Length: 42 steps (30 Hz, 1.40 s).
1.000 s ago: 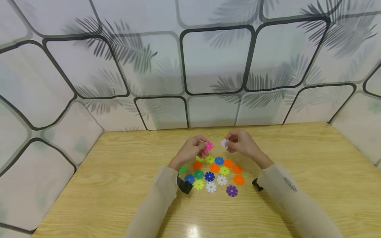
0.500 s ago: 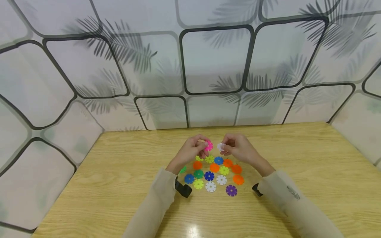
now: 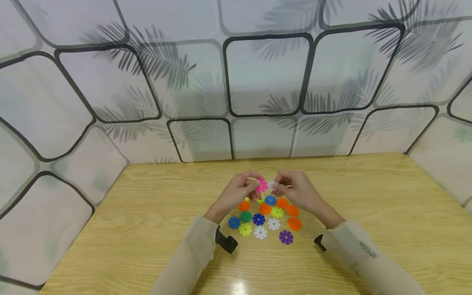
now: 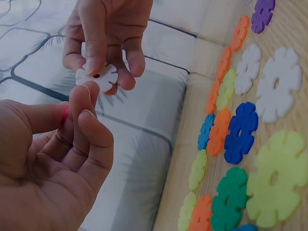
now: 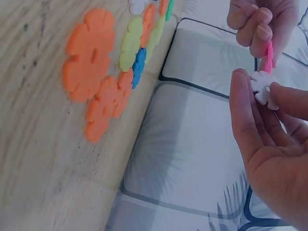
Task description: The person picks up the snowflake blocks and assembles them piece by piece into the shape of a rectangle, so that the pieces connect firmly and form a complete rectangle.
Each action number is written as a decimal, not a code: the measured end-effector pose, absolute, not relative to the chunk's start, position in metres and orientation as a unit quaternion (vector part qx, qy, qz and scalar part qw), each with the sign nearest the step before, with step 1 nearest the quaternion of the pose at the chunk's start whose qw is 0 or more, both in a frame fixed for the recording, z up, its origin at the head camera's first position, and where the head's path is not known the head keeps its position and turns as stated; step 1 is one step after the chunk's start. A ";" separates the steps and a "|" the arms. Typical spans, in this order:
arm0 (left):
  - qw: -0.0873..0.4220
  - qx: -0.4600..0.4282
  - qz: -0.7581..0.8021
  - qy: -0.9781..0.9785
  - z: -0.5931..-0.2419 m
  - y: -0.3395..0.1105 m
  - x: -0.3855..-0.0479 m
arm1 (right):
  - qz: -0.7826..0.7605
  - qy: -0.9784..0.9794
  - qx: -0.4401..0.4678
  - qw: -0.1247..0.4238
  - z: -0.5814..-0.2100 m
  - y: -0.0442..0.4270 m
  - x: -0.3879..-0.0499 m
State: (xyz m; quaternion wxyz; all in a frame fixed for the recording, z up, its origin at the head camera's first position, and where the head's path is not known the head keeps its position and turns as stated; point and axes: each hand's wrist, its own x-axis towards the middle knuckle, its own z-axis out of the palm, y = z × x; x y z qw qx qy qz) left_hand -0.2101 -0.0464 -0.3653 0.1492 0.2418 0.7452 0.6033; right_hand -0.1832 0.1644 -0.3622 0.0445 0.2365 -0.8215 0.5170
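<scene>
Hands: left hand [image 3: 239, 190] pinches pink disc [image 3: 262, 185]; right hand [image 3: 298, 190] pinches white disc [image 3: 272, 185].
Disc position: just below frame centre, over desk [image 3: 155, 213]; pink left, white right.
Disc edges: facing, planes crossed; contact cannot be told.

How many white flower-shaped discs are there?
3. The held white disc is pinched in the person's right hand. On the table lie the nearer white disc and the farther white disc, slightly right. More may be hidden.
</scene>
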 end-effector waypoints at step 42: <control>0.187 0.186 0.651 0.712 -0.374 -0.042 -0.160 | 0.440 -0.823 0.326 0.149 -0.373 0.155 -0.140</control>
